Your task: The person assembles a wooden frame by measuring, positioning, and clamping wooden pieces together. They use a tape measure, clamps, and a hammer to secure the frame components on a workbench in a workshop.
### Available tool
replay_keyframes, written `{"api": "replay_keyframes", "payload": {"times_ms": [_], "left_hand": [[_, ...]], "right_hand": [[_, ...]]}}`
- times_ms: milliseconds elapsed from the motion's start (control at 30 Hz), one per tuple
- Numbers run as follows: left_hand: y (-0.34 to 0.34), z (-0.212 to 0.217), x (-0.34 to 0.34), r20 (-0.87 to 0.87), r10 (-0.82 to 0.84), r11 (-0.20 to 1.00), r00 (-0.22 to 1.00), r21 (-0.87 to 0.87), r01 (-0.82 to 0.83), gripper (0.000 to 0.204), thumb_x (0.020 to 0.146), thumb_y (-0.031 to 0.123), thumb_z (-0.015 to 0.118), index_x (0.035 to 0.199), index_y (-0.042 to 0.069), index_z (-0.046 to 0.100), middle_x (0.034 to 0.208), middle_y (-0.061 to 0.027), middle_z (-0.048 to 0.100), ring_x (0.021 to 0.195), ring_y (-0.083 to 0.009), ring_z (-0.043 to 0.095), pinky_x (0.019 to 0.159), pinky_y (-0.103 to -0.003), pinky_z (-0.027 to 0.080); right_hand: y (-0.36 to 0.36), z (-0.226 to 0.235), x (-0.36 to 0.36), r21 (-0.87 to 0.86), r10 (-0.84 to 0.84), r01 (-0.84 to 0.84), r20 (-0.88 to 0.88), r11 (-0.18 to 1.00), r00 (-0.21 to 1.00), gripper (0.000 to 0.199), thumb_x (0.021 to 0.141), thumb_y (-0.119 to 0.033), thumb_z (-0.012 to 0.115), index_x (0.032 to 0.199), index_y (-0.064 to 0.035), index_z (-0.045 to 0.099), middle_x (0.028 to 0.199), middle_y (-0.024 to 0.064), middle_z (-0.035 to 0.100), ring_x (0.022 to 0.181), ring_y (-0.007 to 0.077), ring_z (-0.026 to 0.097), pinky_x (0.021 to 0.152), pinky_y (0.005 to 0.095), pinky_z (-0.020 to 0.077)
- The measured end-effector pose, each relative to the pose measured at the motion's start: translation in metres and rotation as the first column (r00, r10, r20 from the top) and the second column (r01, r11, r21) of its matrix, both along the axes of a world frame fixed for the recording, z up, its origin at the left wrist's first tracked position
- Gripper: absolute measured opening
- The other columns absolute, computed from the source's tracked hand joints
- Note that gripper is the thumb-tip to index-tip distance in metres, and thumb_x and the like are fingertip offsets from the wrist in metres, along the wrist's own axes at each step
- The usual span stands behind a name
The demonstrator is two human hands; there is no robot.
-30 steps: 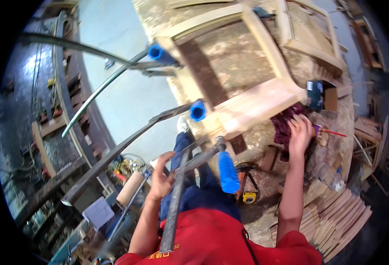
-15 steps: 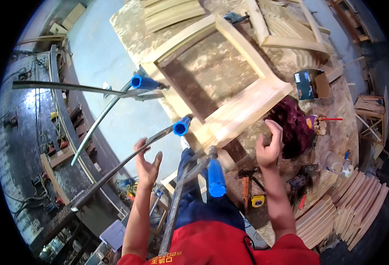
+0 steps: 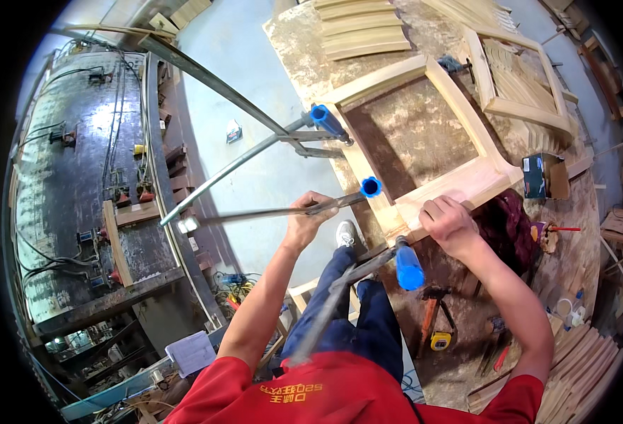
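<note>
A pale wooden frame [image 3: 460, 180] lies on the workbench, with bar clamps fixed along its left side and near corner. My left hand [image 3: 313, 218] is closed round the steel bar of the middle clamp [image 3: 255, 214], whose blue handle [image 3: 371, 186] is seen end-on. With fingers curled, my right hand [image 3: 450, 225] grips the near edge of the frame's wide rail; its fingertips are partly hidden. A far clamp with a blue handle [image 3: 329, 121] holds the left side. The nearest clamp's blue handle [image 3: 409, 267] hangs below the near corner, its bar blurred toward my body.
On the workbench [image 3: 424, 127] lie a second frame [image 3: 527, 109], curved slats [image 3: 361, 28], a small box [image 3: 546, 177], a dark red cloth [image 3: 506, 226], a hammer [image 3: 430, 314] and a tape measure [image 3: 440, 341]. A machine bed [image 3: 78, 184] stands at left.
My left hand has closed on the middle clamp's bar. My right hand has moved onto the frame's near rail and curled its fingers. The view has shifted, so the scene sits farther right.
</note>
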State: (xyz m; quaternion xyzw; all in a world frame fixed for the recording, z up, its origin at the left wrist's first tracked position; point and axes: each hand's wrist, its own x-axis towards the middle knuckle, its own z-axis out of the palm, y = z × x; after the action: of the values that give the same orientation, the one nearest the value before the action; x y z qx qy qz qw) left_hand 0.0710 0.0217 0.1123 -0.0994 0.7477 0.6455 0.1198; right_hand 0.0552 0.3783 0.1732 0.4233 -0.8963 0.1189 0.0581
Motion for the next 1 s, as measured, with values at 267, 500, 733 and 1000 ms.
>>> {"api": "replay_keyframes", "payload": {"times_ms": [267,500,733,1000], "left_hand": [[-0.039,0.07,0.008,-0.096,0.088,0.996,0.991,0.03,-0.086,0.021,0.084,0.012,0.082,0.09,-0.001,0.067,0.079,-0.0086,0.07,0.07,-0.0154,0.068,0.068,-0.03,0.056],[-0.086,0.12,-0.013,0.135,0.216,0.869,0.967,0.425,-0.253,0.021,0.091,0.014,0.076,0.089,0.004,0.058,0.064,-0.0042,0.054,0.054,-0.0172,0.055,0.054,-0.036,0.054],[-0.11,0.135,-0.078,0.275,0.22,0.864,0.936,0.391,-0.318,0.034,0.088,0.03,0.082,0.085,0.003,0.06,0.064,-0.003,0.053,0.056,-0.0154,0.055,0.055,-0.033,0.052],[-0.123,0.127,-0.08,0.358,0.231,0.861,0.905,0.359,-0.361,0.032,0.089,0.019,0.081,0.091,0.003,0.053,0.06,-0.005,0.053,0.048,-0.0174,0.055,0.047,-0.036,0.053]], "right_hand": [[-0.049,0.138,-0.02,0.042,0.084,-0.087,0.059,0.995,0.995,0.011,0.072,-0.002,0.064,0.082,-0.0057,0.065,0.077,0.0093,0.064,0.08,0.0245,0.064,0.085,0.0374,0.0475],[-0.128,0.254,-0.121,0.211,0.0,-0.103,0.438,0.972,0.899,0.045,0.072,-0.012,0.079,0.114,-0.0047,0.066,0.101,0.0168,0.072,0.102,0.029,0.068,0.111,0.0473,0.0381],[-0.186,0.266,-0.237,0.35,-0.018,-0.188,0.509,0.917,0.86,0.064,0.069,-0.026,0.082,0.127,-0.0062,0.062,0.119,0.0179,0.069,0.118,0.0354,0.062,0.117,0.0525,0.0293],[-0.171,0.258,-0.234,0.186,-0.019,-0.079,0.474,0.979,0.881,0.067,0.07,-0.03,0.087,0.128,-0.0072,0.062,0.12,0.0132,0.066,0.125,0.0297,0.058,0.125,0.0569,0.0113]]}}
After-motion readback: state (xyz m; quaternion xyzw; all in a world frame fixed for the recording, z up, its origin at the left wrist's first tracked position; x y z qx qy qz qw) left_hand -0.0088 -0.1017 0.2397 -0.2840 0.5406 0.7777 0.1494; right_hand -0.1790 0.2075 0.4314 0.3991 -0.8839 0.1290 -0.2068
